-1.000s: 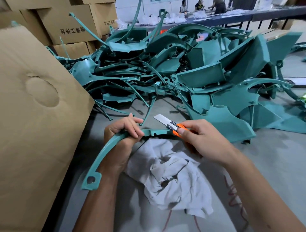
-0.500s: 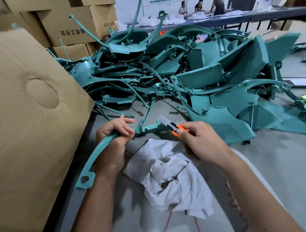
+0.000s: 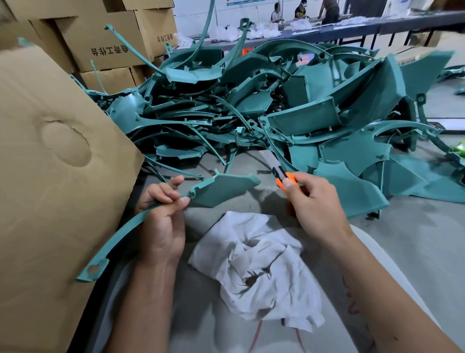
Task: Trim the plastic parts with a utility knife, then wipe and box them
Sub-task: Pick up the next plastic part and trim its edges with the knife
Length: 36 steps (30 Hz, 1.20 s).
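Single head-worn view, looking forward and down, close over both hands at the grey table (image 3: 415,252), teal parts pile (image 3: 289,105) beyond

Two stacked cardboard boxes at the upper left carry dark printed Chinese characters, seen upside down. On the nearer box (image 3: 100,45) the print seems to read 合作工坊, though the reading is not sure. On the box behind (image 3: 161,27) the characters are smaller and too blurred to read. A sign (image 3: 245,2) on the far wall is too small to read.
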{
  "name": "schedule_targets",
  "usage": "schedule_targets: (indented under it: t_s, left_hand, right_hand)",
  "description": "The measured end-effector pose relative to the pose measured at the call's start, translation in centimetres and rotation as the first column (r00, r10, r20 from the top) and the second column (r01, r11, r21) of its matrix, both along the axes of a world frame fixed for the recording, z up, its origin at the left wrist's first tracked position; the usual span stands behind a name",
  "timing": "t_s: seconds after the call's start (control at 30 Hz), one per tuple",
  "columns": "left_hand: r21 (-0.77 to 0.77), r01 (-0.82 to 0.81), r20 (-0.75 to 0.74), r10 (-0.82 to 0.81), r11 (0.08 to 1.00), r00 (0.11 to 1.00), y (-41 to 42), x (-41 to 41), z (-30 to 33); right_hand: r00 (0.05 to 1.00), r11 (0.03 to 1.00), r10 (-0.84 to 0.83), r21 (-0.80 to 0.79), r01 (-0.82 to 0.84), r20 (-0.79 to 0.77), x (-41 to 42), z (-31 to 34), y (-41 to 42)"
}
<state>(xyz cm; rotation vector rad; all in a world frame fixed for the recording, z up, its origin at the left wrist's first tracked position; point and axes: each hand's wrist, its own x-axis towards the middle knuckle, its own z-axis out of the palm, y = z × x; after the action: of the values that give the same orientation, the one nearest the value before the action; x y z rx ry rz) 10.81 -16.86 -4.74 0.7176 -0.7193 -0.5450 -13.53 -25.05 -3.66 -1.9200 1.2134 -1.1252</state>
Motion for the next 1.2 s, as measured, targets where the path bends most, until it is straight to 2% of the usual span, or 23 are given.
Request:
schedule_targets:
  t_s: [0.1, 0.2, 0.33, 0.37, 0.43, 0.5, 0.53, 0.63, 0.7, 0.73, 0.8, 0.87, 0.93, 1.0, 1.03, 1.13, 1.2]
  left_hand:
    - [0.012, 0.001, -0.083, 0.000, 1.000, 0.997, -0.2, 0.0, -0.2]
    - [0.018, -0.003, -0.133, 0.005, 1.000, 0.991, -0.1, 0.1, -0.2]
    - [0.034, -0.027, -0.179, 0.032, 0.999, 0.983, -0.1, 0.2, -0.3]
    - [0.041, -0.030, -0.188, 0.037, 0.999, 0.981, -0.1, 0.2, -0.3]
    - [0.047, -0.025, -0.188, 0.034, 0.999, 0.982, -0.1, 0.2, -0.2]
    - [0.048, -0.009, -0.178, 0.018, 0.999, 0.984, 0.1, 0.1, 0.1]
    - [0.044, 0.000, -0.178, 0.008, 0.999, 0.984, 0.1, 0.0, 0.2]
    - [0.037, 0.008, -0.179, -0.001, 0.999, 0.984, 0.2, -0.1, 0.4]
    - [0.021, 0.011, -0.214, -0.007, 1.000, 0.977, 0.1, -0.2, 0.4]
    - [0.016, 0.027, -0.230, -0.023, 0.999, 0.973, 0.1, -0.1, 0.3]
    - [0.031, 0.089, -0.266, -0.077, 0.996, 0.961, 0.2, 0.1, 0.2]
    - [0.038, 0.166, -0.287, -0.148, 0.985, 0.947, 0.4, 0.1, 0.2]
    - [0.029, 0.250, -0.238, -0.236, 0.968, 0.942, 0.7, -0.5, 0.4]
    - [0.017, 0.335, -0.173, -0.328, 0.942, 0.929, 0.9, -1.1, 0.8]
    - [0.021, 0.364, -0.154, -0.357, 0.931, 0.921, 0.8, -1.2, 0.9]
    - [0.063, 0.393, -0.156, -0.380, 0.917, 0.912, 0.8, -1.9, 1.1]
    - [0.198, 0.342, -0.180, -0.309, 0.919, 0.934, 0.9, -3.1, 1.2]
  right_hand:
    - [0.993, 0.988, 0.121, 0.100, -0.121, 0.002, 1.0, -0.1, 0.9]
    - [0.996, 0.982, 0.081, 0.172, -0.073, -0.042, 0.9, -0.4, 0.6]
    - [0.952, 0.974, 0.017, 0.222, 0.054, -0.306, 0.5, -0.8, -0.1]
    - [0.956, 0.980, -0.014, 0.184, 0.071, -0.292, 0.5, -0.9, -0.2]
    - [0.987, 0.996, -0.068, 0.054, 0.077, -0.147, 0.6, -0.9, -0.1]
    - [0.999, 1.000, -0.018, -0.010, 0.018, -0.038, 0.9, -0.8, 0.2]
    - [0.999, 1.000, 0.021, 0.009, -0.020, -0.025, 1.1, -0.7, 0.2]
    - [0.993, 0.991, 0.024, 0.136, -0.008, -0.119, 1.1, -1.0, 0.0]
    - [0.964, 0.989, -0.043, 0.128, 0.078, -0.261, 0.7, -1.1, -0.4]
    - [0.962, 0.989, -0.068, 0.111, 0.101, -0.265, 0.5, -1.2, -0.6]
    - [0.986, 0.990, -0.078, 0.102, 0.093, -0.146, 0.3, -1.3, -0.7]
    - [0.991, 0.968, 0.014, 0.246, -0.048, 0.137, 0.5, -1.0, -0.5]
    - [0.886, 0.807, 0.092, 0.487, -0.334, 0.455, 0.8, -0.3, 0.0]
    - [0.847, 0.647, 0.139, 0.601, -0.470, 0.513, 0.9, 0.0, 0.4]
    - [0.840, 0.616, 0.148, 0.616, -0.491, 0.521, 0.9, 0.0, 0.5]
    - [0.793, 0.689, 0.079, 0.541, -0.481, 0.604, 1.0, -0.7, 0.3]
    - [0.757, 0.780, 0.039, 0.454, -0.431, 0.652, 1.0, -1.0, -0.1]
